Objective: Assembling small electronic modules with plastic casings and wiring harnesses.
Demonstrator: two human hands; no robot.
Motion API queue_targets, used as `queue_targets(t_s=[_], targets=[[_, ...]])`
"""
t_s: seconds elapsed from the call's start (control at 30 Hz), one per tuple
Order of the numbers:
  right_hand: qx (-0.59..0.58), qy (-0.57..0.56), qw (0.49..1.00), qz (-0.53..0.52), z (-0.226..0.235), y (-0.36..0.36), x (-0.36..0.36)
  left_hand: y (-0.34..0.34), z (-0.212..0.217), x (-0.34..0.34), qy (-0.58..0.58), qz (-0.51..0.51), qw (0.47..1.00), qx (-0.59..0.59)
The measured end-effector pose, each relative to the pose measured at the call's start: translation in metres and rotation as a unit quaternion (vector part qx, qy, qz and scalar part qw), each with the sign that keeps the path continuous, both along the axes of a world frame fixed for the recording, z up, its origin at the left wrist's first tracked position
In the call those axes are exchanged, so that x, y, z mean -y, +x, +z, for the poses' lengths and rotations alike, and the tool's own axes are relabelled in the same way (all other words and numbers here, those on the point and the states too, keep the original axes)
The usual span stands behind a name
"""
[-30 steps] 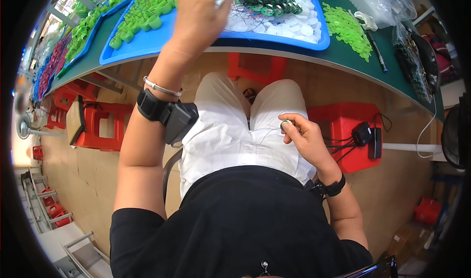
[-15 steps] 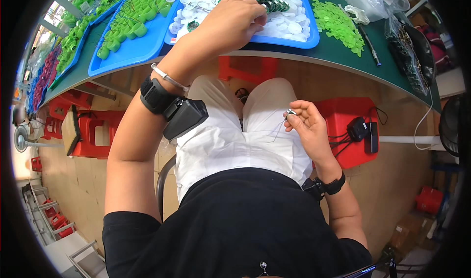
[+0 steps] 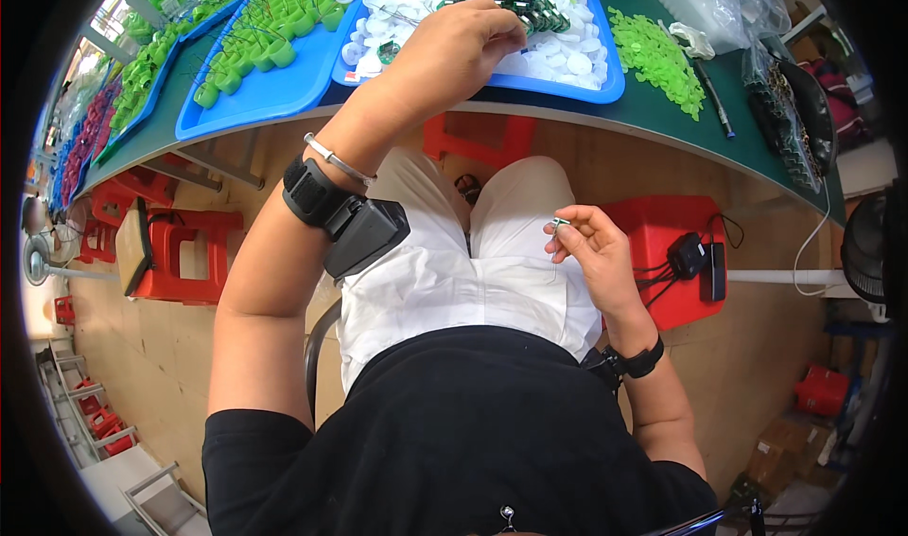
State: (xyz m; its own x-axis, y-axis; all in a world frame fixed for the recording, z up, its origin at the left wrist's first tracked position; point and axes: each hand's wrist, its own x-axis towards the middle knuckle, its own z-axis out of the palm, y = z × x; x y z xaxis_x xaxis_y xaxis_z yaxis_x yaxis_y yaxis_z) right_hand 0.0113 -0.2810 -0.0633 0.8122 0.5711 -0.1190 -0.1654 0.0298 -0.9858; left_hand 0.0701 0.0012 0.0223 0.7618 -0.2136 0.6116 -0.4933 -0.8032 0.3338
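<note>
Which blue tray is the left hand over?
The left hand is over the blue tray heaped with white discs; the neighbouring tray to its left holds green cylindrical pieces.

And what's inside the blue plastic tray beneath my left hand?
White roundish flat pieces and small green circuit boards show; whatever lies beneath them or behind your left hand is covered.

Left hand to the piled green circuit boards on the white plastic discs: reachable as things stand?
Probably yes. The left hand is at the near edge of the piled green circuit boards, above the white plastic discs, with nothing visible between; whether it holds anything is unclear.
</note>
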Motion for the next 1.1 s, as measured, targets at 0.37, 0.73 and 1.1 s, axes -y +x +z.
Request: queue_targets(t_s=[0.37, 0.73, 1.1], targets=[[-0.003, -0.009, 1.000, -0.013, -0.002, 0.000, 0.000, 0.005, 0.005, 0.002, 0.033, -0.021, 0.997, -0.065], [0.003, -0.002, 1.000, -0.024, -0.003, 0.001, 0.000, 0.005, 0.008, 0.010, -0.038, 0.026, 0.998, -0.035], [-0.011, -0.007, 1.000, -0.012, -0.006, -0.001, -0.001, 0.012, 0.004, 0.002, 0.062, -0.017, 0.997, -0.044]])
